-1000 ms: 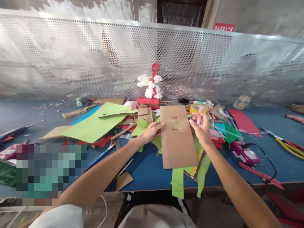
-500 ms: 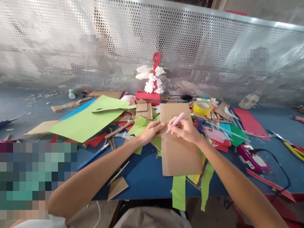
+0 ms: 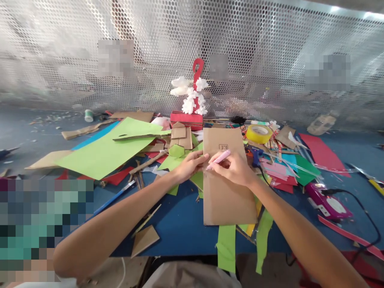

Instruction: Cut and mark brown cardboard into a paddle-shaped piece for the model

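Note:
A brown cardboard sheet [image 3: 229, 200] lies in front of me on top of green paper strips [image 3: 226, 248]. My left hand [image 3: 190, 166] grips its left edge, with the thumb on the upper face. Pinched in my right hand [image 3: 235, 168] is a pink pen [image 3: 219, 159], tilted with its tip end low over the left part of the sheet. Whether the tip touches the cardboard I cannot tell. A small dark printed box mark [image 3: 223, 147] shows near the sheet's top, just beyond my right fingers.
Behind stands a red piece with white flowers [image 3: 192, 100] before a perforated metal screen [image 3: 156, 52]. Green paper [image 3: 111, 148] and sticks [image 3: 150, 164] lie left. To the right are yellow tape [image 3: 258, 134], a blue glue gun [image 3: 255, 155], a purple corded device [image 3: 327, 202] and pliers [image 3: 376, 186].
My right hand has shifted slightly and the pen tip has moved a little left, lying flatter. The printed mark now shows more. My left hand keeps its hold; the view has tilted slightly.

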A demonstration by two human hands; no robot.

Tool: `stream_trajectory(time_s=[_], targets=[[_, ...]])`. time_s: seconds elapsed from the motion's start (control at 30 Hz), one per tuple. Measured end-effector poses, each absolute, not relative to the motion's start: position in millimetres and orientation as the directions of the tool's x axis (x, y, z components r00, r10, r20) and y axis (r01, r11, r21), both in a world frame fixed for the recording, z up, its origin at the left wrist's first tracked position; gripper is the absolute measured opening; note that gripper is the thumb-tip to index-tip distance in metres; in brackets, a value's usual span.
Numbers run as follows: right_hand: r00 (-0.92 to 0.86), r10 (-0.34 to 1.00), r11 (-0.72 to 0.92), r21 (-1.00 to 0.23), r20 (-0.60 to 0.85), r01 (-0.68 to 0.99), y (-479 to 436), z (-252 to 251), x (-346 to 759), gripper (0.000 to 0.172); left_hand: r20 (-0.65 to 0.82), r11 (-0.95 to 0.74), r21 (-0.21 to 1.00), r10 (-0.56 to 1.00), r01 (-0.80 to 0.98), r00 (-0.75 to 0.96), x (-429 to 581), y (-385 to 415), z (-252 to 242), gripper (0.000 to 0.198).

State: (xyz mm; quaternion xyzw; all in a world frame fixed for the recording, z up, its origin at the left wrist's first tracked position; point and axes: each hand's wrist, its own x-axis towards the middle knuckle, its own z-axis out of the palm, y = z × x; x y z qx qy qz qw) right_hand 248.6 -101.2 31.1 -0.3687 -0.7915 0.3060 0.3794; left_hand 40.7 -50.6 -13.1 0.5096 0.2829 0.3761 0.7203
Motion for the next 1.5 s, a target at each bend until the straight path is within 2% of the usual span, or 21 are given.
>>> stream_trajectory(time_s=[0.23, 0.4, 0.57, 0.83, 1.27, 1.4, 1.5], targets=[[-0.377, 0.851, 0.497, -0.795, 0.366, 0.348, -102.6, 31.7, 251.0, 0.014, 0.008, 0.177, 0.946, 0.826, -0.272, 0.564, 41.8, -50.6, -12.7, 0.051], [-0.426, 0.833, 0.513, -0.782, 0.353, 0.354, -103.0, 32.7, 249.8, 0.017, 0.018, 0.169, 0.947, 0.823, -0.274, 0.568, 41.7, -51.6, -10.8, 0.048], [-0.361, 0.858, 0.494, -0.78, 0.365, 0.384, -102.5, 31.7, 251.3, 0.013, -0.011, 0.203, 0.941, 0.819, -0.272, 0.573, 41.5, -51.6, -10.7, 0.053], [-0.372, 0.858, 0.495, -0.764, 0.355, 0.413, -104.4, 32.6, 251.4, 0.014, 0.02, 0.183, 0.94, 0.815, -0.289, 0.58, 41.8, -50.5, -13.8, 0.051], [-0.334, 0.884, 0.444, -0.811, 0.327, 0.381, -103.4, 31.6, 254.8, 0.012, -0.021, 0.208, 0.942, 0.819, -0.263, 0.573, 41.0, -51.7, -12.3, 0.058], [-0.33, 0.887, 0.429, -0.842, 0.324, 0.327, -102.9, 34.5, 256.1, 0.019, 0.0, 0.194, 0.942, 0.816, -0.274, 0.578, 40.9, -51.2, -13.0, 0.059], [-0.238, 0.903, 0.414, -0.871, 0.358, 0.263, -99.3, 37.4, 259.1, 0.028, 0.006, 0.186, 0.94, 0.827, -0.284, 0.562, 40.9, -50.1, -15.3, 0.059]])
